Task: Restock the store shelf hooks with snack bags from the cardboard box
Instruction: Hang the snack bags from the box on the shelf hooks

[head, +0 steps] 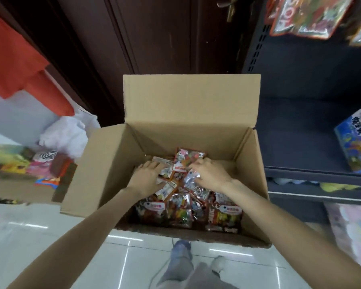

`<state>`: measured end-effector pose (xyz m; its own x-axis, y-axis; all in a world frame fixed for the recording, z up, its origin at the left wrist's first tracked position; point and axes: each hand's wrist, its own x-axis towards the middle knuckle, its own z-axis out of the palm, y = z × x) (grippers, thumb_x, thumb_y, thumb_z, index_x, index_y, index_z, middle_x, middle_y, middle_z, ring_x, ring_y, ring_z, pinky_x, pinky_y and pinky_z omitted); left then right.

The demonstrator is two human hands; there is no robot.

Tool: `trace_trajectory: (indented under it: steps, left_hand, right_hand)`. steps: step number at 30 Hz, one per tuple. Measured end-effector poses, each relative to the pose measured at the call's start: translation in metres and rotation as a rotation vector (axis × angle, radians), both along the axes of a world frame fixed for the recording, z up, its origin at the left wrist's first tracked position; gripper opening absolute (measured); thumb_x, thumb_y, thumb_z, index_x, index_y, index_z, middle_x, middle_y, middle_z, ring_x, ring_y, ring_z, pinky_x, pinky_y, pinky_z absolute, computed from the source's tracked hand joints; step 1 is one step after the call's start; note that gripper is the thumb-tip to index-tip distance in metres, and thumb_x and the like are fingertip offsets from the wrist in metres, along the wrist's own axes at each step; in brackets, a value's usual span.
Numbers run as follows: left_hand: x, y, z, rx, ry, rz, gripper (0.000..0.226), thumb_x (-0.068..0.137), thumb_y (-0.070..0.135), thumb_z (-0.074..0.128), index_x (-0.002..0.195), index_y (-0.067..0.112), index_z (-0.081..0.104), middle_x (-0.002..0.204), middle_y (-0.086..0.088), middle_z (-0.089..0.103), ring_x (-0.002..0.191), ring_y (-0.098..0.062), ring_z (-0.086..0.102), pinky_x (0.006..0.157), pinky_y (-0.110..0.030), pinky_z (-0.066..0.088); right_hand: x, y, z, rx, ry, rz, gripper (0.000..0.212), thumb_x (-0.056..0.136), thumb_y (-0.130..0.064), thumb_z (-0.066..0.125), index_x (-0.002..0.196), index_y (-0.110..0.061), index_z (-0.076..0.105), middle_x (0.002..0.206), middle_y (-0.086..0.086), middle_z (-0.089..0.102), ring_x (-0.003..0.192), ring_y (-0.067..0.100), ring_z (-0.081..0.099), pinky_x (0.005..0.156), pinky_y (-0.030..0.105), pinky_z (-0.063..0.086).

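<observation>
At the top of the frame you have a dark wooden door [154, 38] with a brass handle [229, 9]. An orange cloth [19, 65] hangs at the upper left, with a crumpled white plastic bag [67, 134] below it and a jumble of colourful packets [29, 163] at the left edge. You stand on glossy white floor tiles [50, 236], and your shoes [181, 249] show at the bottom centre.

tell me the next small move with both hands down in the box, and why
Probably lift a few snack bags out: both the left hand and right hand already rest on the pile inside the cardboard box, not yet raised.
</observation>
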<state>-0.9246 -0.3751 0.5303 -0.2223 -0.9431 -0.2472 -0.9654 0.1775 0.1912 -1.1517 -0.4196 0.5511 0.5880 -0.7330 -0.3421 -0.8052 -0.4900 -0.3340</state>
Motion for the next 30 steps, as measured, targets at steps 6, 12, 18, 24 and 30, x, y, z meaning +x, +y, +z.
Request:
trace_trajectory:
  steps: [6, 12, 18, 24, 30]
  left_hand:
    - [-0.003, -0.041, -0.050, 0.181, -0.232, -0.105, 0.096, 0.081, 0.064, 0.059, 0.152, 0.020, 0.011, 0.157, -0.012, 0.013, 0.145, -0.031, 0.010, 0.118, -0.046, 0.007]
    - [-0.001, -0.056, -0.074, 0.280, -0.275, -0.113, 0.107, 0.079, 0.077, 0.045, 0.153, 0.021, -0.006, 0.161, -0.015, -0.003, 0.147, -0.035, -0.003, 0.114, -0.061, -0.009]
    - [0.008, -0.033, -0.085, 0.294, -0.269, -0.197, 0.102, 0.080, 0.080, 0.034, 0.154, 0.020, -0.002, 0.160, -0.014, 0.008, 0.146, -0.032, 0.010, 0.115, -0.060, -0.006]
    - [0.008, -0.041, -0.074, 0.306, -0.270, -0.307, 0.096, 0.082, 0.064, 0.052, 0.153, 0.017, 0.007, 0.154, -0.008, 0.024, 0.141, -0.026, 0.021, 0.116, -0.054, 0.005]
    - [0.016, -0.045, -0.076, 0.420, -0.336, -0.322, 0.122, 0.067, 0.076, 0.063, 0.153, 0.015, 0.001, 0.160, -0.011, -0.002, 0.146, -0.032, -0.003, 0.114, -0.062, -0.003]
  right_hand:
    - [0.028, -0.028, -0.047, -0.091, 0.108, -0.343, 0.067, 0.092, -0.023, 0.061, 0.148, -0.015, 0.025, 0.149, 0.014, 0.030, 0.135, 0.032, 0.031, 0.112, 0.042, 0.027]
    - [0.043, -0.040, -0.081, 0.033, 0.113, -0.430, 0.083, 0.090, -0.047, 0.060, 0.152, -0.017, 0.014, 0.147, 0.012, 0.035, 0.137, 0.027, 0.031, 0.115, 0.044, 0.023]
    - [0.036, -0.029, -0.102, 0.036, 0.447, -0.044, 0.087, 0.092, -0.063, 0.042, 0.154, -0.022, -0.003, 0.156, 0.008, 0.027, 0.144, 0.027, 0.021, 0.113, 0.053, 0.016]
    - [0.041, -0.032, -0.097, -0.240, 0.424, 0.218, 0.075, 0.096, -0.055, 0.041, 0.153, -0.015, 0.015, 0.151, 0.013, 0.027, 0.142, 0.029, 0.020, 0.116, 0.050, 0.013]
    - [0.064, -0.057, -0.120, -0.090, 0.459, 0.416, 0.091, 0.091, -0.061, 0.046, 0.154, -0.016, -0.002, 0.163, 0.002, -0.002, 0.149, 0.023, 0.001, 0.118, 0.053, 0.002]
